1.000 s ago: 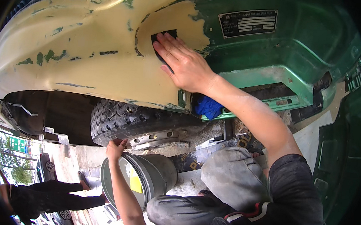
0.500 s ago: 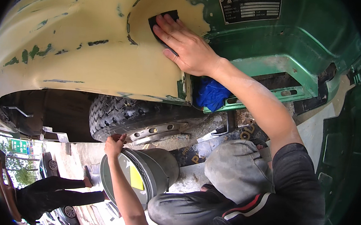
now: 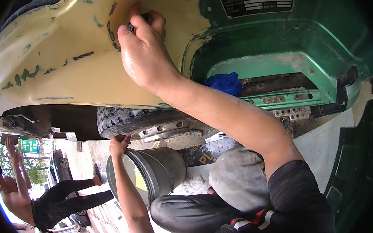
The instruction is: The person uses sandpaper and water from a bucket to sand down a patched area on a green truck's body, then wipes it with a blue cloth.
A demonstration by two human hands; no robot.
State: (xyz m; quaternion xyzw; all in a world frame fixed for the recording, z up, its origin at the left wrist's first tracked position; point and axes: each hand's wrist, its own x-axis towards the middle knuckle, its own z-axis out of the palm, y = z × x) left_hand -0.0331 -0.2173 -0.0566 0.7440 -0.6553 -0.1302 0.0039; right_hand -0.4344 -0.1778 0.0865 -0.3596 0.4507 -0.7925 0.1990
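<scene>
My right hand (image 3: 147,53) is raised against the tan-primed truck panel (image 3: 85,75), fingers curled round a piece of black sandpaper (image 3: 134,26); only a dark bit of it shows between thumb and fingers. Lower down, my left hand (image 3: 119,145) is at the lower edge of the black tyre (image 3: 112,121), just above the rim of a grey bucket (image 3: 159,171). Its fingers are bent and pinched together, and whatever may be in them is too small to make out. Dark, chipped marks and green patches run across the tan surface.
A blue cloth (image 3: 224,82) lies on the green step (image 3: 283,99) right of the panel. A dark plate (image 3: 257,1) is fixed on the green bodywork above. Another person (image 3: 55,202) stands at the lower left, near parked cars. My bent knees are beside the bucket.
My right hand has moved left over the panel, going from lying flat on the sandpaper to gripping it with curled fingers. My left hand has stayed nearly in place. The other person's arms are raised.
</scene>
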